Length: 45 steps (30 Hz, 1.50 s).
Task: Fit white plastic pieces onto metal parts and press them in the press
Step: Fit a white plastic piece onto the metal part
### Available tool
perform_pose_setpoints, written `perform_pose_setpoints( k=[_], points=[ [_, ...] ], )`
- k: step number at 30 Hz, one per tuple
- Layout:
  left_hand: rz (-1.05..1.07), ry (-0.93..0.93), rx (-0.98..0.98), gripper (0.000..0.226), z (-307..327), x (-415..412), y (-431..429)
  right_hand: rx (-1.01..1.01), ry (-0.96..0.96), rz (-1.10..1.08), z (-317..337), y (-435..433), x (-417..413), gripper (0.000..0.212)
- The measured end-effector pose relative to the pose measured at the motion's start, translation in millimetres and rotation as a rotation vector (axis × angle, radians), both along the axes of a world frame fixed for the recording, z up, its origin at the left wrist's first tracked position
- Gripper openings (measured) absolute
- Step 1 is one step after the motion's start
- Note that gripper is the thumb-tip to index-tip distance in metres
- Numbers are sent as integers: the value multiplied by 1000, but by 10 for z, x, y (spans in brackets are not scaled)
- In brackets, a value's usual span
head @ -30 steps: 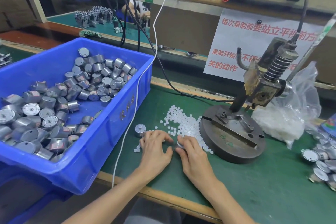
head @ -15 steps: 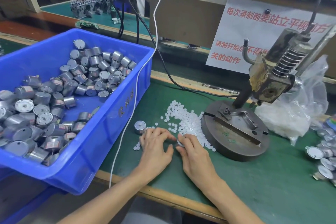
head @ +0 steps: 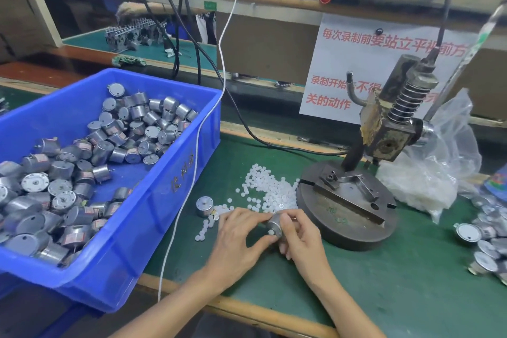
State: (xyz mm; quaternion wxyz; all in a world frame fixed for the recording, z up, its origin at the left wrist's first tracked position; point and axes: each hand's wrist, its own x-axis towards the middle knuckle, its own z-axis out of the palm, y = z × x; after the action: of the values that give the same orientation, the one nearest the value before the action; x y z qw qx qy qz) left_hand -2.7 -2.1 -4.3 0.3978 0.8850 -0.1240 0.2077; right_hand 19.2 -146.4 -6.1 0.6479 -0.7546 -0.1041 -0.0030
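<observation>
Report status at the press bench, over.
Left hand and right hand hold one metal part. White piece on its end face, by left thumb. Not yet in press; way looks open.

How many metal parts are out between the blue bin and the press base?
2. One loose metal part stands by the blue bin; the held metal part is gripped by left hand and right hand, which might hide more.

My green worktop (head: 384, 282) carries a blue bin (head: 153, 214) at its left edge, overhanging the wooden front edge. Mid-worktop, loose white plastic pieces (head: 270, 186) lie heaped against the round base of the press (head: 348, 217). One metal part (head: 204, 205) stands between bin and heap. A clear bag (head: 428, 186) sits just behind the press, and more metal parts (head: 491, 244) are piled at the right edge.
</observation>
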Motion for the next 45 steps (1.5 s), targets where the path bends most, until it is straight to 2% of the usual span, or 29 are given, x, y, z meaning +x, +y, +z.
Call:
perform_pose_setpoints(
  k=[3,7,13,15,18,21,23,28,35,39,42,44,45],
  points=[
    [-18,-47,-59,40,69,79,-55,95,33,-47,3,-17,26,31],
    [-166,-102,-87,23,179,204,-284,248,105,-163,18,-70,49,32],
    [-258,-42,-155,23,308,420,-673,400,101,-313,177,-285,67,33],
    [-275,11,-183,21,399,553,-861,439,106,-348,269,-423,121,27],
    [-213,82,-160,18,477,783,-1157,451,160,-372,394,-649,212,11],
    [-86,57,-33,27,439,991,-1366,411,178,-415,424,-835,215,28],
    [-16,60,-18,33,389,1077,-1428,379,162,-442,406,-935,182,33],
    [-2,77,-48,33,321,1143,-1461,324,-14,-574,605,-1224,345,25],
    [-30,69,-68,34,304,1131,-1432,218,-405,-783,1636,-1393,938,26],
    [-38,60,-45,34,325,1108,-1435,129,-349,-708,2346,-1515,1322,50],
    [-41,68,-45,34,324,1105,-1428,11,-395,-692,2534,-1496,1332,31],
    [-41,65,-48,35,321,1109,-1423,-10,-540,-780,2417,-1421,1153,9],
    [-39,64,-51,35,319,1114,-1421,34,-630,-804,2312,-1369,1023,11]
  ],
)
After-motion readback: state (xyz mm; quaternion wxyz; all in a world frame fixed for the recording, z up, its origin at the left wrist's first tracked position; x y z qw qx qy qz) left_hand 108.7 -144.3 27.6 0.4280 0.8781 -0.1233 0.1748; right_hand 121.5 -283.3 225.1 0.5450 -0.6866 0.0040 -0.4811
